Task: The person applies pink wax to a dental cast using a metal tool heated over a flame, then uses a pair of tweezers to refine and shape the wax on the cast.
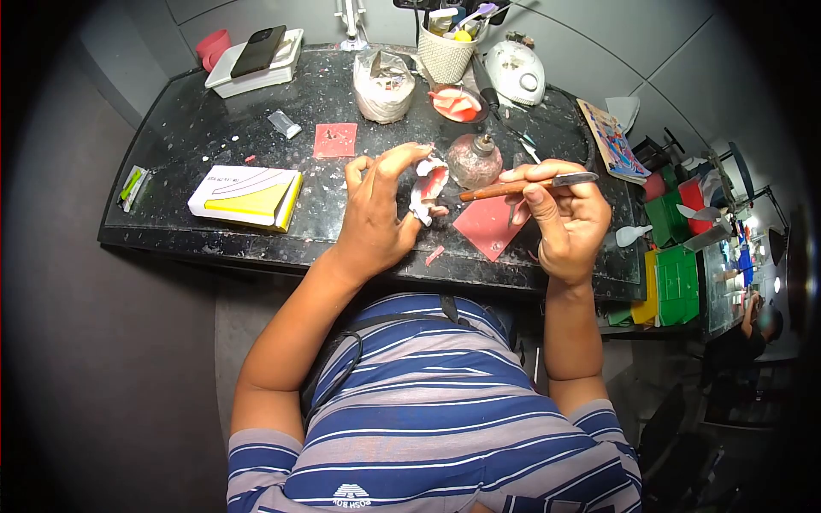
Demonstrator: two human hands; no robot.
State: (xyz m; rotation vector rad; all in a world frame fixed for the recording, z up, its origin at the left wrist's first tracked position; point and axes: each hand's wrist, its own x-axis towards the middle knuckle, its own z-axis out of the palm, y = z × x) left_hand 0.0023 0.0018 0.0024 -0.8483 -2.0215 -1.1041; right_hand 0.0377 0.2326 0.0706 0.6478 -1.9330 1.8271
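Black speckled bench point(329, 192) against grey wall point(599, 51). White-and-pink curved piece point(433, 181) held up near bench's front edge; long axis roughly front to back, pink face turned right. Left hand point(375, 205) pinches it between thumb and fingertips, covering its ends. Right hand point(571, 222) pinches wooden-handled tool point(489, 191), long axis nearly crosswise, thin end aimed left at piece; I can't tell if they touch. Fingers hide some handle. Round jar point(475, 164) just beyond tool, pink sheet point(489, 229) nearer me, partly covered. Distant person point(737, 349) at right, hard to make out.

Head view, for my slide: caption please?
Left hand holds a pink-white piece, right hand a wooden-handled tool, over a black table.
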